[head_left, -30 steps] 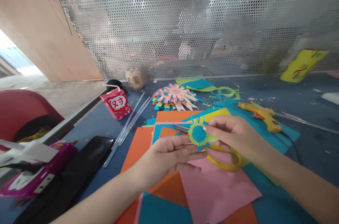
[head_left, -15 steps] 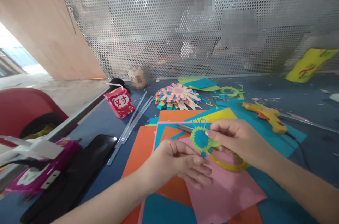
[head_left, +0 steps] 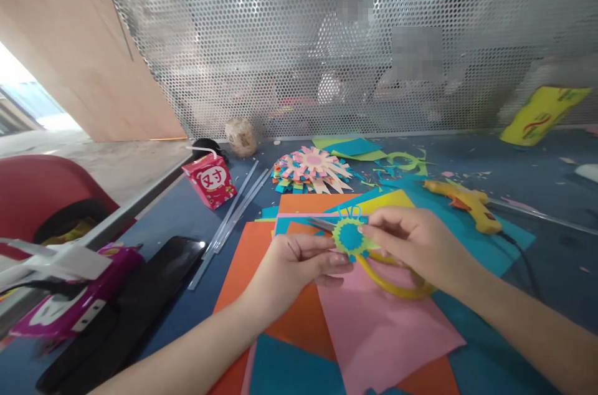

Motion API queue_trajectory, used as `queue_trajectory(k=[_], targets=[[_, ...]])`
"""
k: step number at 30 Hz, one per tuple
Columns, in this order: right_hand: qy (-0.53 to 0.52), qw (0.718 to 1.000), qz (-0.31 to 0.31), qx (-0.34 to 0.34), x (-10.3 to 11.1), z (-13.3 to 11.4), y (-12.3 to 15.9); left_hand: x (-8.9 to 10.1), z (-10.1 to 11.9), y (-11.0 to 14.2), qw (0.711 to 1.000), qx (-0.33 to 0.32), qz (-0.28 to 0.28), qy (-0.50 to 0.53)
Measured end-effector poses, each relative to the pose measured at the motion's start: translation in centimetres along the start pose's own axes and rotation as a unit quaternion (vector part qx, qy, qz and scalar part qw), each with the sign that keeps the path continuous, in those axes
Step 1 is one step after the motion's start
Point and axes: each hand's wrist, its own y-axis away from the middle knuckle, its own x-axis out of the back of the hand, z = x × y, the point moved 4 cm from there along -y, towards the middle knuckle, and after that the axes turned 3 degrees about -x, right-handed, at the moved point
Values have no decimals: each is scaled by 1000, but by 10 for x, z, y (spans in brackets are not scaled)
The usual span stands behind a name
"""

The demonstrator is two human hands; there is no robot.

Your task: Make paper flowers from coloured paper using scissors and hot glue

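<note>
A small paper rosette (head_left: pixel 351 237), with a blue disc on a green scalloped ring and thin blue loops at its top, is up above the papers. My right hand (head_left: pixel 411 239) pinches its right edge between thumb and fingers. At its lower left edge, my left hand (head_left: pixel 303 264) has thumb and fingertips closed on it. Scissors with yellow handles (head_left: pixel 397 289) are under the rosette and my right hand, their blades pointing left; whether my right hand also bears them, I cannot tell. Below both hands lies a pink sheet (head_left: pixel 387 333) over orange and blue sheets.
Finished-looking layered paper rosettes (head_left: pixel 314 164) lie behind the sheets. A yellow glue gun (head_left: pixel 467 203) rests on blue paper at right. Clear glue sticks (head_left: pixel 233 220), a red drink carton (head_left: pixel 210 180) and a black phone (head_left: pixel 172 283) are at left. A perforated metal screen (head_left: pixel 289 40) closes the back.
My left hand has risen from below, its spread fingers closing at the rosette's lower left edge. My right hand keeps its pinch, and the rosette has shifted slightly left.
</note>
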Motion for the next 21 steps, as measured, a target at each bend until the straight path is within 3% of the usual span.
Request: queue_trajectory(k=[3,9,21], targets=[[53,998,25,29,1,-5,1,0,1,1,1000,-4,-3,-13],[63,997,14,51,-1,-10,3,1,-2,-1,1000,3,-21,-1],[-24,999,-11,24,1,-2,-1,0,4,-2,1000,-24,-1,-17]])
